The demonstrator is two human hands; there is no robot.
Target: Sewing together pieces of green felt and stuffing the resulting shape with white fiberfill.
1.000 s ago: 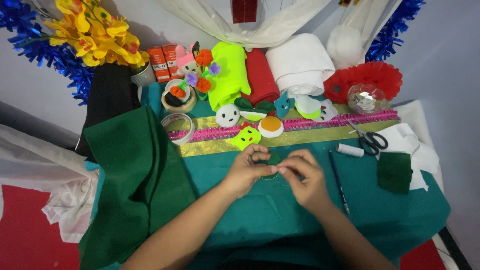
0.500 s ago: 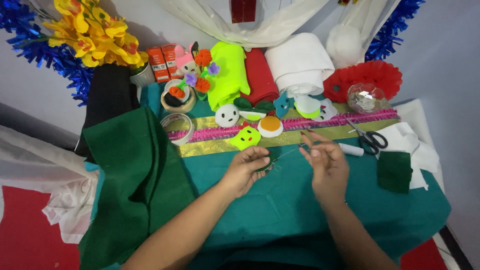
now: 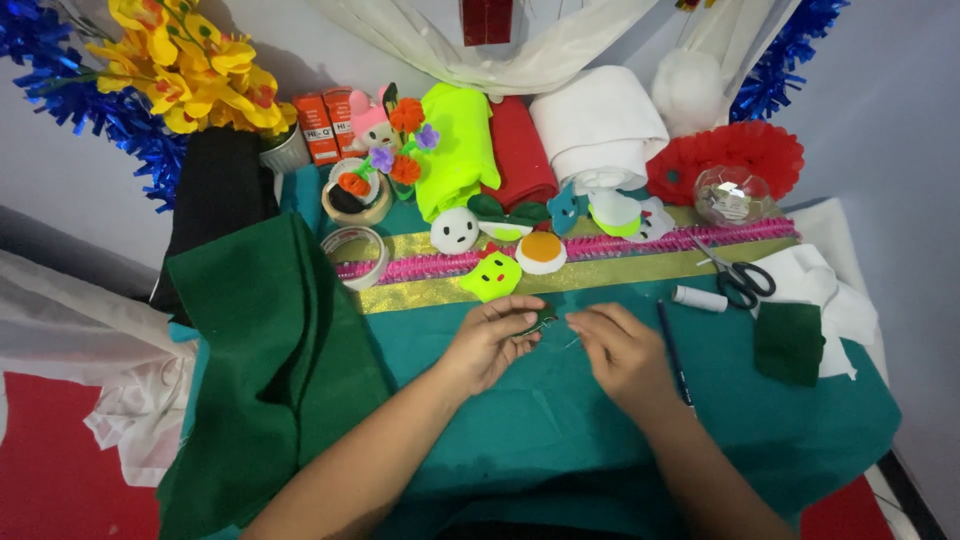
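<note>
Hands are meeting right in the middle of the head view, so that's where the action is. Left hand (image 3: 490, 345) is pinching a small dark green felt piece (image 3: 535, 322) between thumb and fingertips, holding it up just off the teal cloth (image 3: 560, 440), probably so the edge is facing the other hand. Right hand (image 3: 620, 355) is sitting just to the right of it, fingers closed together in a fine pinch like it's gripping a needle or thread, but whatever it's holding is too thin for me to make out, so can't say for sure.

Everything else is looking staged for easy reach. Scissors (image 3: 740, 280) and a white thread spool (image 3: 700, 298) are lying to the right, near the working hand, with a dark pen or pencil (image 3: 672, 345) just beside the right wrist. Another green felt scrap (image 3: 790, 342) is waiting further right on white fabric. Finished felt bits, like the neon yellow-green face (image 3: 493, 278) and the white round face (image 3: 454, 231), are lined up along the gold and pink ribbon strip (image 3: 620, 265) on the far side of the hands.

Desk is covered in that teal cloth, with a big folded dark green felt sheet (image 3: 265, 350) draping off the left. Far edge is holding felt rolls, yellow fake flowers (image 3: 185, 60) and blue tinsel against a pale wall. Red floor is showing at the near corners.
</note>
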